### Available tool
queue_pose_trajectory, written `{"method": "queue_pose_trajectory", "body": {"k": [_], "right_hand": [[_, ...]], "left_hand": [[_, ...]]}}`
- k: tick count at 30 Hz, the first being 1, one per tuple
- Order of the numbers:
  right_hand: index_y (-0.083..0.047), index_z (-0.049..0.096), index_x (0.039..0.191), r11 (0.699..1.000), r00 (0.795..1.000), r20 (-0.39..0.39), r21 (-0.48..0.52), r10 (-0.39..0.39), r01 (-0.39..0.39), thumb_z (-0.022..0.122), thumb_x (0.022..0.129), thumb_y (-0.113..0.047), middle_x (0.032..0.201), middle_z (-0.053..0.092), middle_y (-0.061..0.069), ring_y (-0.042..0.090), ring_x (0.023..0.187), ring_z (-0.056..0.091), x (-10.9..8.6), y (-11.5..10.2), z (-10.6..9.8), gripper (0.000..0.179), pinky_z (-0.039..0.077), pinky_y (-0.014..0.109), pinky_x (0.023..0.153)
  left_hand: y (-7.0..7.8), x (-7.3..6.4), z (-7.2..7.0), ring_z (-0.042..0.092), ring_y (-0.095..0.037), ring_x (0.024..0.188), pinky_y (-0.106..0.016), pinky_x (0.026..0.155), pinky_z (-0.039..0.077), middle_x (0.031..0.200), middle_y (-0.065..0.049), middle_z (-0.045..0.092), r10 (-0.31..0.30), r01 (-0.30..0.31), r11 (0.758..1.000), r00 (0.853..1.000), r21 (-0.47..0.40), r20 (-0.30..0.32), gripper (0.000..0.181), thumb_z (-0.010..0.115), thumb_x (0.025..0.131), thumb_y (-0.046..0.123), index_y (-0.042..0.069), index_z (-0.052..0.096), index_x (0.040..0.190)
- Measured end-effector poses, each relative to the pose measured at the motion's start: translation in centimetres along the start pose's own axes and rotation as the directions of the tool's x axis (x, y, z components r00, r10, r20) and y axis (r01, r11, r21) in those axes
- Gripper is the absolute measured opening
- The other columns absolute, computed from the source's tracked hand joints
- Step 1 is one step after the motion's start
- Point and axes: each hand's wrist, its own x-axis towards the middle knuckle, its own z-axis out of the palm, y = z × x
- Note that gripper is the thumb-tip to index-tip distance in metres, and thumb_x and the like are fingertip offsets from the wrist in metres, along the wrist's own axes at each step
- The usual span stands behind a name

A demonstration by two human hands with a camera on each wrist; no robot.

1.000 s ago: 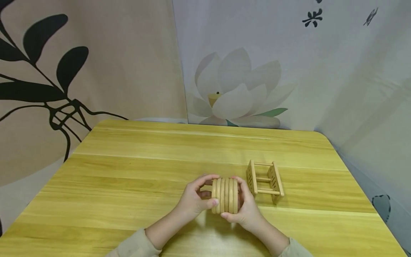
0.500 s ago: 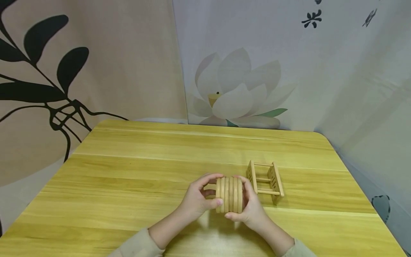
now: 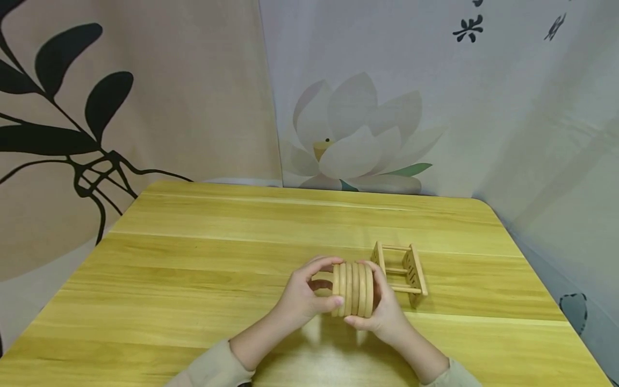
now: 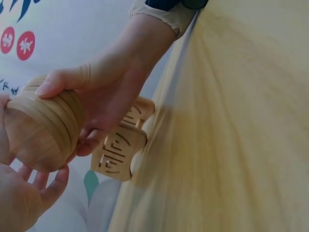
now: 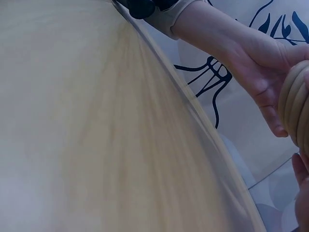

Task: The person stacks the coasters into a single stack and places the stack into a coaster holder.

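Note:
Both hands hold a stack of several round, light wooden coasters [image 3: 355, 290] on edge above the table. My left hand [image 3: 306, 298] grips the left end, thumb in front and fingers over the top. Around the right end curls my right hand [image 3: 387, 314], its thumb low in front. In the left wrist view the flat face of the end coaster [image 4: 36, 137] shows between the hands. The right wrist view catches only the edge of the coaster stack [image 5: 295, 106]. Just behind the right hand stands a small wooden rack [image 3: 414, 271], partly hidden by that hand.
The wooden table [image 3: 217, 258] reaches back to a printed cloth backdrop [image 3: 217, 97] with dark leaves and a pale lotus. Cut-out slots mark the side panels of the rack [image 4: 116, 152], which thin rods join.
Both hands have carried the coaster stack a little to the right and slightly up, closer to the rack. The rack stays in place.

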Motion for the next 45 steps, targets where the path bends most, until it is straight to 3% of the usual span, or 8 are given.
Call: {"method": "queue_pose_trajectory", "body": {"k": [9, 17, 28, 36, 45], "right_hand": [[-0.005, 0.022, 0.146, 1.0, 1.0, 0.004, 0.005, 0.001, -0.001, 0.079, 0.065, 0.012, 0.127, 0.04, 0.025, 0.027, 0.107, 0.055, 0.0, -0.8, -0.6, 0.1, 0.054, 0.043, 0.08], [-0.011, 0.019, 0.15, 0.995, 0.999, -0.015, -0.087, -0.045, 0.044, 0.082, 0.063, 0.011, 0.123, 0.045, 0.022, 0.023, 0.104, 0.057, 0.1, -1.5, -1.2, 0.109, 0.054, 0.038, 0.08], [-0.002, 0.029, 0.142, 0.971, 0.995, -0.049, -0.227, -0.091, 0.078, 0.085, 0.056, 0.01, 0.126, 0.047, 0.018, 0.018, 0.105, 0.056, 0.4, -2.1, -2.4, 0.103, 0.053, 0.031, 0.083], [-0.001, 0.032, 0.14, 0.968, 0.99, -0.061, -0.223, -0.131, 0.114, 0.084, 0.053, 0.016, 0.126, 0.048, 0.013, 0.017, 0.106, 0.056, 1.0, -2.7, -3.7, 0.103, 0.051, 0.026, 0.084], [-0.001, 0.03, 0.14, 0.967, 0.993, -0.05, -0.239, -0.108, 0.093, 0.082, 0.055, 0.017, 0.124, 0.048, 0.013, 0.017, 0.104, 0.056, 1.2, -3.1, -5.2, 0.101, 0.052, 0.026, 0.082]], "left_hand": [[0.5, 0.8, 0.5, 0.053, -0.025, 0.106, -0.038, 0.081, 0.053, 0.122, -0.005, 0.057, 0.008, -0.008, 1.0, 1.0, 0.025, 0.008, 0.059, 0.079, 0.068, 0.003, 0.007, 0.062, 0.124], [1.1, 1.3, 0.9, 0.052, -0.025, 0.107, -0.04, 0.082, 0.053, 0.123, -0.008, 0.057, 0.054, -0.055, 0.998, 0.998, 0.034, 0.019, 0.061, 0.079, 0.068, 0.0, 0.004, 0.061, 0.125], [1.5, 2.3, 1.6, 0.053, -0.024, 0.107, -0.04, 0.081, 0.053, 0.122, -0.006, 0.058, 0.082, -0.083, 0.996, 0.996, 0.031, 0.025, 0.06, 0.081, 0.068, 0.004, 0.006, 0.061, 0.125], [1.6, 3.6, 2.3, 0.053, -0.021, 0.106, -0.039, 0.082, 0.053, 0.121, -0.005, 0.058, 0.082, -0.084, 0.995, 0.996, 0.045, 0.033, 0.059, 0.081, 0.069, 0.0, 0.006, 0.061, 0.124], [1.6, 4.8, 3.1, 0.054, -0.018, 0.106, -0.037, 0.082, 0.053, 0.121, -0.004, 0.058, 0.078, -0.079, 0.996, 0.997, 0.041, 0.029, 0.058, 0.081, 0.069, 0.0, 0.007, 0.063, 0.123]]}}
